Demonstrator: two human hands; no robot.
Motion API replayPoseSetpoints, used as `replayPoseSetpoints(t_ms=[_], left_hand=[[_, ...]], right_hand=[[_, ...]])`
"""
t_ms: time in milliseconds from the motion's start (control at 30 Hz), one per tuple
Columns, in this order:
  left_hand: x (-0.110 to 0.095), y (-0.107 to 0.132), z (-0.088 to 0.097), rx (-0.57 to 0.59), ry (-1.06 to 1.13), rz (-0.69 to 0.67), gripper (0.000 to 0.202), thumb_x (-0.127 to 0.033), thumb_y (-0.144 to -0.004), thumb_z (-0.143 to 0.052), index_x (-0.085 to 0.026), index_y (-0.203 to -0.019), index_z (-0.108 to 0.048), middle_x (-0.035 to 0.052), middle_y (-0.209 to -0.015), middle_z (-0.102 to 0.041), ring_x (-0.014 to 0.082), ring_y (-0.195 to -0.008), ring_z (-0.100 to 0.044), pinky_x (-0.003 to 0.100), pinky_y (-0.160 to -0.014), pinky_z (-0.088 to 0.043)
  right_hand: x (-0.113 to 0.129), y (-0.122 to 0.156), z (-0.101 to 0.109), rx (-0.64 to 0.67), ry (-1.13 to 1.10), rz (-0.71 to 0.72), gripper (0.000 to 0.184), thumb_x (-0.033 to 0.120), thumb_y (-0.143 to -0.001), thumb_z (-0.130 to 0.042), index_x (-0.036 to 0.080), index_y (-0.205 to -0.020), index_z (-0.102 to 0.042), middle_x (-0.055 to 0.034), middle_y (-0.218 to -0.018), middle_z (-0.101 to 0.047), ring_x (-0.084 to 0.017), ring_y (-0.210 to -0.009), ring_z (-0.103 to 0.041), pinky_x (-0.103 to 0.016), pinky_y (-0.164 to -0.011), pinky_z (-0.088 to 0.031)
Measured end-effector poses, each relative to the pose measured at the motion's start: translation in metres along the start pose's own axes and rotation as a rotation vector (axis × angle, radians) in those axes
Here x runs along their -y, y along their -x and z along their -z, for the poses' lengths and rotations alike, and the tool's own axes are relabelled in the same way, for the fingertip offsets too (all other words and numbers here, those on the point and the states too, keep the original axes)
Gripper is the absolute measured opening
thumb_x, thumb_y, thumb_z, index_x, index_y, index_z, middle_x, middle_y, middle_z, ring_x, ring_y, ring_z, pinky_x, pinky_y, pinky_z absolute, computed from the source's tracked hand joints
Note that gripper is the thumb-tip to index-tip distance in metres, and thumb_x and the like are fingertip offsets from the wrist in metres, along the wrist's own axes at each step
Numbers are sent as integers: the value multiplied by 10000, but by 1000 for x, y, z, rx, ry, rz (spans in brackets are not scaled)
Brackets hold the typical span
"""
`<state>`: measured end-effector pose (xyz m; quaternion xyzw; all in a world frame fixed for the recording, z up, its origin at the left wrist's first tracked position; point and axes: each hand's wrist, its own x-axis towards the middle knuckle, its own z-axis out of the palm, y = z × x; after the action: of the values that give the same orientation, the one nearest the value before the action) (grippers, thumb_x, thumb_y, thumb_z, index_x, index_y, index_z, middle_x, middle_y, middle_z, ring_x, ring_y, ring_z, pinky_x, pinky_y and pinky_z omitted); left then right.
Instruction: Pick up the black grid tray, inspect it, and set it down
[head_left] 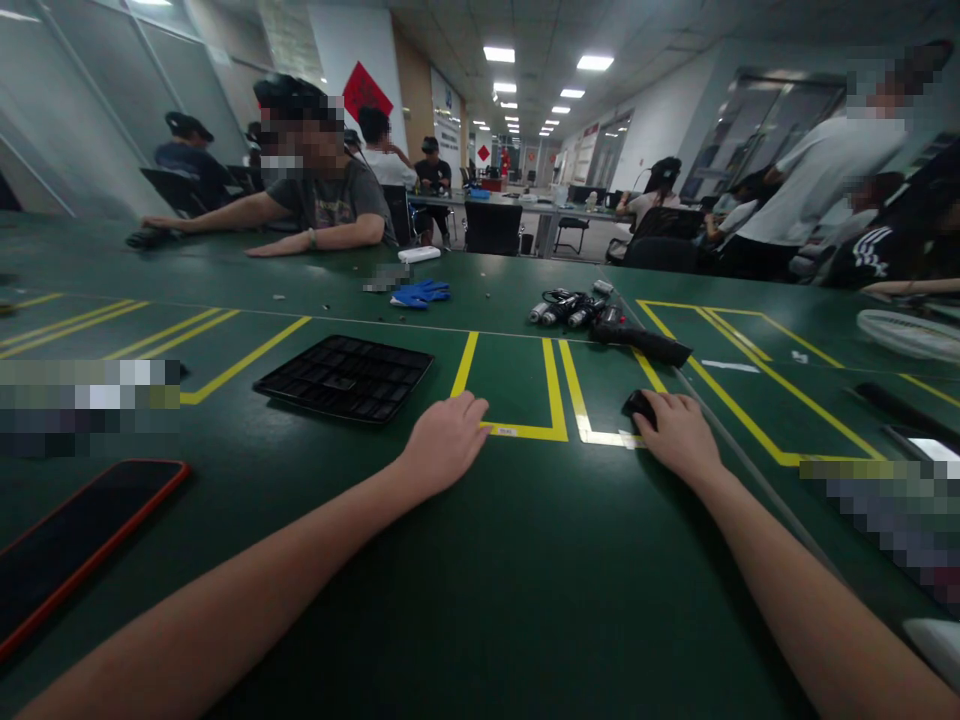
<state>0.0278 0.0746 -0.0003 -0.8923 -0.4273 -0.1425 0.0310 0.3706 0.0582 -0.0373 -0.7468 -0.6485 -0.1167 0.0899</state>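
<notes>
My left hand (444,447) rests palm down on the green table, its fingers loosely bent and a little apart, with nothing visible in them. It lies by a yellow tape corner, right of a black ribbed plastic tray (341,378). Farther right, my right hand (681,435) is closed over a small rounded black object (639,405) that looks like a computer mouse; the hand hides most of it. Beyond that hand lie a long black handle-like piece (649,344) and several silver-and-black cylindrical parts with cable (568,308).
Yellow tape (556,390) marks rectangles on the green table (480,580). A red-edged phone (82,545) lies at left. Blue gloves (421,293) and a white object (418,255) lie farther back. A person (330,205) sits opposite, hands on the table. A black bar (900,410) lies at right.
</notes>
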Motion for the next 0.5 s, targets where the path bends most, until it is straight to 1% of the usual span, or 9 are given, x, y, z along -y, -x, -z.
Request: replayPoseSetpoints(t_ms=[67,100,167,233,300,367,433,467,500], left_hand=[[12,-9,-2,62,-24,155,334,-345,-903,-415,-86,-1023,-589,128,-911,-596,225,-762,-569,330,-634,-449],[16,-12,-3,97,-13,191,321,-344,-899,-422,-88,-977,-599,128,-889,-596,230,-757,-571,328,-629,-444],[20,-15,-6,136,63,204,260,-304,-890,-437,-107,-882,-606,119,-864,-601,231,-766,-574,329,-648,-439],[22,-16,-6,109,239,245,203,-280,-870,-469,-128,-822,-595,98,-833,-603,219,-750,-574,321,-648,-438],[28,-16,0,43,549,377,154,-266,-840,-512,-139,-772,-569,74,-770,-600,197,-693,-576,298,-606,-439],[42,-18,13,-56,971,581,100,-201,-820,-516,-140,-742,-534,57,-725,-600,170,-642,-585,266,-564,-444],[64,-18,30,-215,1362,791,114,-110,-816,-453,-137,-718,-504,53,-697,-603,145,-618,-599,238,-551,-456],[77,-17,38,-306,1491,872,157,-71,-817,-407,-136,-703,-493,49,-674,-599,130,-603,-599,224,-550,-461],[91,-15,46,-391,1561,927,204,-43,-820,-362,-140,-686,-482,38,-637,-587,114,-575,-588,206,-541,-459]], right_hand=[[1,0,-1,-9,-8,5,488,371,-869,-357,95,-1247,-494,-184,-1199,-575,-340,-1123,-451,-485,-876,-426],[1,0,-1,-16,-10,8,484,367,-868,-359,95,-1244,-496,-187,-1198,-575,-339,-1123,-450,-483,-871,-427],[1,0,-1,-23,-9,11,480,365,-869,-358,96,-1242,-498,-187,-1200,-575,-337,-1120,-449,-479,-867,-429],[0,0,-1,-21,-6,9,487,372,-871,-351,98,-1246,-497,-179,-1206,-574,-338,-1119,-448,-475,-875,-428],[0,0,-1,-15,-6,8,495,380,-873,-345,99,-1253,-492,-171,-1209,-573,-336,-1120,-448,-471,-888,-427],[1,0,0,-9,-6,6,502,386,-874,-340,98,-1258,-488,-169,-1211,-571,-335,-1124,-447,-471,-896,-426],[2,1,2,0,-7,-2,505,388,-875,-334,99,-1261,-487,-168,-1213,-569,-338,-1127,-445,-472,-898,-428],[2,1,3,4,-10,-7,507,388,-874,-334,99,-1260,-488,-168,-1214,-568,-340,-1129,-444,-473,-899,-427],[3,1,3,8,-14,-11,508,388,-873,-335,97,-1261,-488,-168,-1216,-567,-342,-1130,-443,-474,-902,-427]])
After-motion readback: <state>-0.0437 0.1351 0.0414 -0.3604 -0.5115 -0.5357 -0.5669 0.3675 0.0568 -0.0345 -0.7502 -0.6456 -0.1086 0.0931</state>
